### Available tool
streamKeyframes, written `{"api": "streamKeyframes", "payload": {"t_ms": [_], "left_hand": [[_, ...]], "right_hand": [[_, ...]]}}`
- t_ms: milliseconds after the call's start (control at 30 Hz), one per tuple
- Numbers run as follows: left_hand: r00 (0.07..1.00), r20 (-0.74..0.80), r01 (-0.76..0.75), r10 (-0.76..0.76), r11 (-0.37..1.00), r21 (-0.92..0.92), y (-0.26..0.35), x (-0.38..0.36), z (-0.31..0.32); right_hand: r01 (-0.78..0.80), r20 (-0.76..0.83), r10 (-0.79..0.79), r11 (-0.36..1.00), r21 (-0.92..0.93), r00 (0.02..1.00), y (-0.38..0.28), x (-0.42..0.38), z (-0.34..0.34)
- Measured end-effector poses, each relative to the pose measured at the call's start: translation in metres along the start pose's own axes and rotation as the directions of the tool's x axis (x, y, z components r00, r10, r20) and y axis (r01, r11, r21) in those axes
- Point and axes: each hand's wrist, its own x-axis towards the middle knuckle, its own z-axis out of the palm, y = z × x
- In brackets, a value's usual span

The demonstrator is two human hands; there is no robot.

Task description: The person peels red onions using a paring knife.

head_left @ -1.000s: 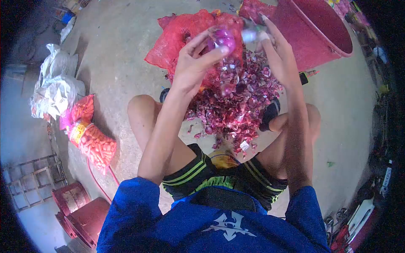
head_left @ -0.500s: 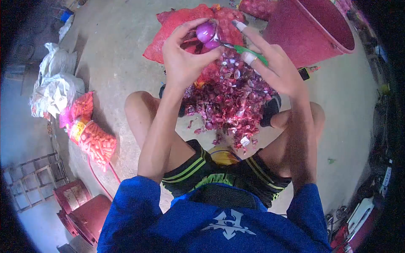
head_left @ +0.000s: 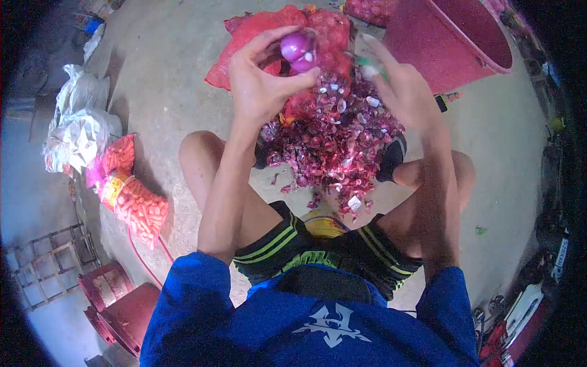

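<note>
My left hand (head_left: 260, 85) is closed around a peeled purple onion (head_left: 297, 49), held between the thumb and fingers; it shows two rounded lobes. To its right, my right hand (head_left: 406, 92), blurred by motion, grips a small knife with a green handle (head_left: 373, 64). The blade is smeared and hard to make out. Pale wraps show on some right-hand fingers. Below both hands lies a heap of purple onion skins (head_left: 330, 140) between my feet. Behind the onion is a red mesh sack (head_left: 244, 55) with onions in it.
A large red tub (head_left: 428, 55) stands at the back right, beside another mesh sack of onions (head_left: 370, 9). On the left are white sacks (head_left: 82, 131) and a bag of carrots (head_left: 140, 208). Red plastic stools (head_left: 131, 312) sit at lower left.
My right hand with the knife has moved away from the onion, slightly to the right. The left hand still holds the onion and has shifted a little left.
</note>
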Motion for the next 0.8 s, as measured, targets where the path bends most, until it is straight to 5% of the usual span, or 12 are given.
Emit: {"api": "streamKeyframes", "payload": {"t_ms": [100, 267, 367, 400, 567, 800], "left_hand": [[0.998, 0.022, 0.067, -0.066, 0.998, -0.015, 0.003, 0.004, -0.001], [0.998, -0.060, 0.010, -0.013, 0.999, -0.049, -0.004, 0.003, 0.011], [0.995, -0.103, 0.000, 0.001, 1.000, 0.007, 0.001, 0.002, 0.018], [0.995, -0.101, -0.003, 0.003, 1.000, 0.007, 0.001, 0.002, 0.020], [0.987, -0.146, 0.045, -0.061, 0.993, -0.106, 0.016, -0.002, 0.025], [0.990, -0.133, 0.019, -0.036, 0.992, -0.124, 0.021, 0.003, 0.019]], "right_hand": [[-0.168, 0.032, 0.176, 0.970, -0.176, 0.984, 0.010, 0.000, -0.011], [-0.048, 0.035, 0.037, 0.920, 0.388, 0.999, -0.012, 0.001, -0.002], [-0.098, 0.076, 0.068, 0.852, 0.514, 0.995, -0.026, 0.005, 0.006], [0.027, -0.063, 0.003, 0.882, 0.471, 0.998, -0.028, 0.008, 0.017], [0.085, -0.207, -0.025, 0.954, 0.287, 0.978, -0.030, 0.014, 0.038], [-0.099, -0.261, 0.230, 0.895, 0.434, 0.937, -0.004, 0.022, 0.030]]}}
